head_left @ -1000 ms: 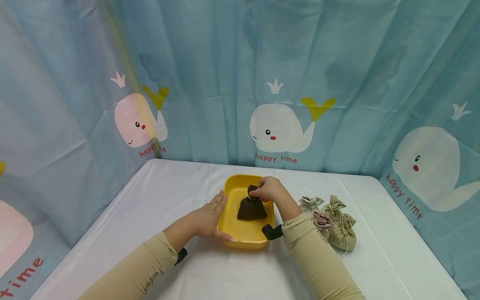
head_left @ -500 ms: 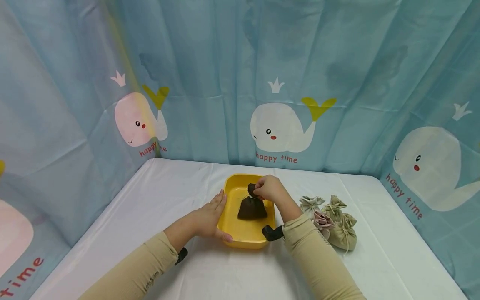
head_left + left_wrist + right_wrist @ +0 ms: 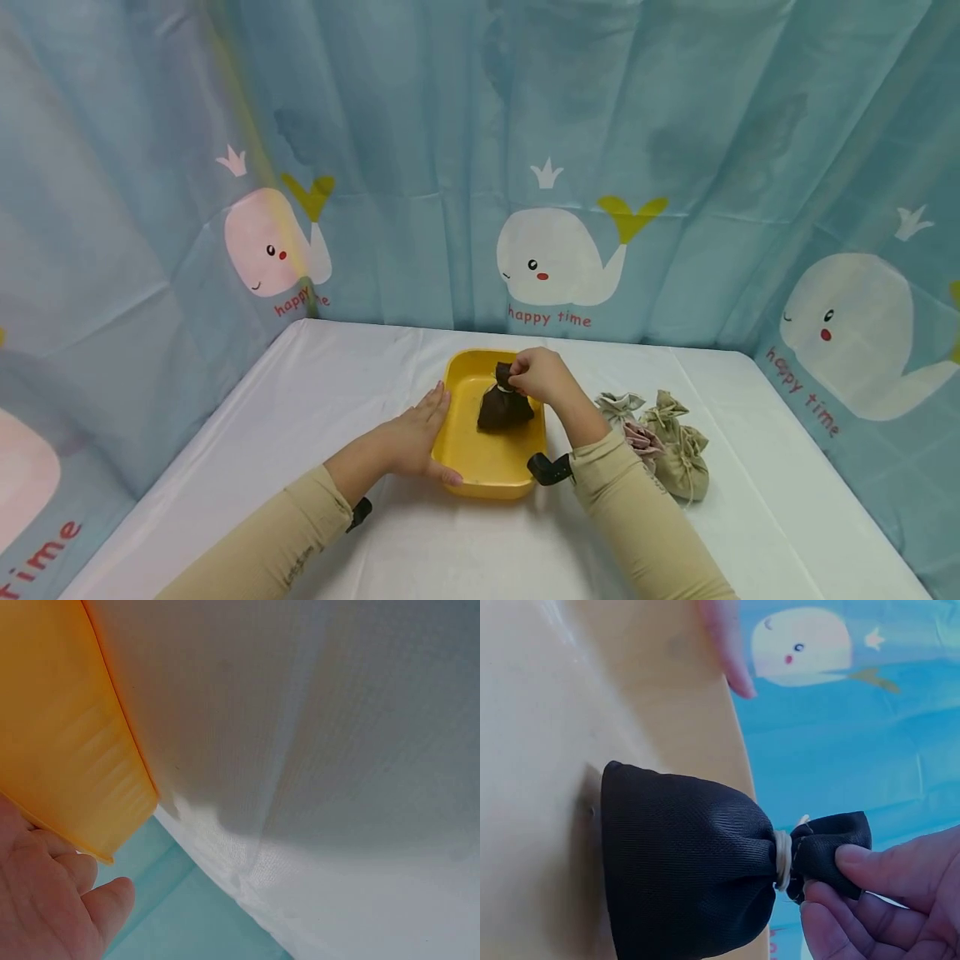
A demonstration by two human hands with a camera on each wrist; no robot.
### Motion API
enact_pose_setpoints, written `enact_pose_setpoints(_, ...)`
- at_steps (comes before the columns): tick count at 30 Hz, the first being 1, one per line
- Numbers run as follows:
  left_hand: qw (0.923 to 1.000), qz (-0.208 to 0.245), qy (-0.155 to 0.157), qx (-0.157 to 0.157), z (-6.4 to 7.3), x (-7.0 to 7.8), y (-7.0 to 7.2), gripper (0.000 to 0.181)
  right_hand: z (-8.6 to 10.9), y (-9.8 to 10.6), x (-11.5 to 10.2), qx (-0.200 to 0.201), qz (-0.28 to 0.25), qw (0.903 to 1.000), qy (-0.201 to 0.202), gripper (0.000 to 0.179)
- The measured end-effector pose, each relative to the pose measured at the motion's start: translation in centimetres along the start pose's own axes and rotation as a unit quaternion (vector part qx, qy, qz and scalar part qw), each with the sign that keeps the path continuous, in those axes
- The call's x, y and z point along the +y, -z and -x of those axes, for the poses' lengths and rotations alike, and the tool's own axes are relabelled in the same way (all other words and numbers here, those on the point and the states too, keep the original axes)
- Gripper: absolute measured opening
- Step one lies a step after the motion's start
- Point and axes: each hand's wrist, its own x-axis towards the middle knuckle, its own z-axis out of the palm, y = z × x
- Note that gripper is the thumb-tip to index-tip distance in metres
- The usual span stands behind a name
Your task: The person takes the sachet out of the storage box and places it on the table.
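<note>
In the head view my right hand (image 3: 543,377) pinches the gathered neck of a dark brown drawstring pouch (image 3: 504,410) between thumb and fingers. Pale cord is wound round the neck of this dark pouch (image 3: 690,859), as the right wrist view shows. The pouch is upright inside a yellow plastic tub (image 3: 487,490); I cannot tell whether its base touches the floor of the tub. My left hand (image 3: 408,437) lies along the tub's left side, fingers stretched out over the rim and thumb near the front corner. In the left wrist view its fingers touch the tub's outer edge.
To the right of the tub, partly behind my right forearm, stands a cluster of tied cloth pouches: a grey one (image 3: 620,406), a pink one (image 3: 643,440) and olive ones (image 3: 684,467). A white cloth covers the table (image 3: 360,358). Blue whale-print curtains (image 3: 405,167) enclose it.
My right hand has risen slightly, drawing the dark pouch up a little and tilting it. The left hand stays against the tub. The head view has shifted slightly.
</note>
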Motion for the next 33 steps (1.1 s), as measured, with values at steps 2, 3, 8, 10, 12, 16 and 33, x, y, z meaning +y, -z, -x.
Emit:
enact_pose_setpoints(2,1.0000,0.000,0.002,-0.001,0.0,-0.1,0.0,0.135,0.3,0.2,-0.1,0.004,0.001,1.0000,0.004,0.010)
enact_pose_setpoints(3,1.0000,-0.001,0.003,0.000,0.0,-0.1,-0.1,0.135,0.4,0.3,-0.2,0.006,0.001,1.0000,0.008,0.010)
enact_pose_setpoints(8,1.0000,0.006,0.004,-0.003,0.0,-0.1,0.0,0.136,0.7,0.7,-0.3,0.009,0.010,0.9998,0.015,0.008)
enact_pose_setpoints(10,1.0000,0.004,0.004,-0.001,0.0,-0.1,0.1,0.136,0.6,0.9,-0.3,0.010,0.019,0.9994,0.028,0.007)
enact_pose_setpoints(12,1.0000,0.002,0.004,0.000,0.1,-0.1,0.1,0.136,0.7,1.1,-0.4,0.008,0.025,0.9990,0.037,0.007)
enact_pose_setpoints(16,1.0000,0.004,0.002,-0.002,0.1,0.0,0.3,0.136,1.0,1.6,-0.7,0.004,0.026,0.9986,0.046,0.008)
enact_pose_setpoints(33,1.0000,0.003,0.000,-0.007,0.1,0.1,0.3,0.133,2.8,2.9,-2.0,0.009,0.000,0.9979,0.065,0.008)
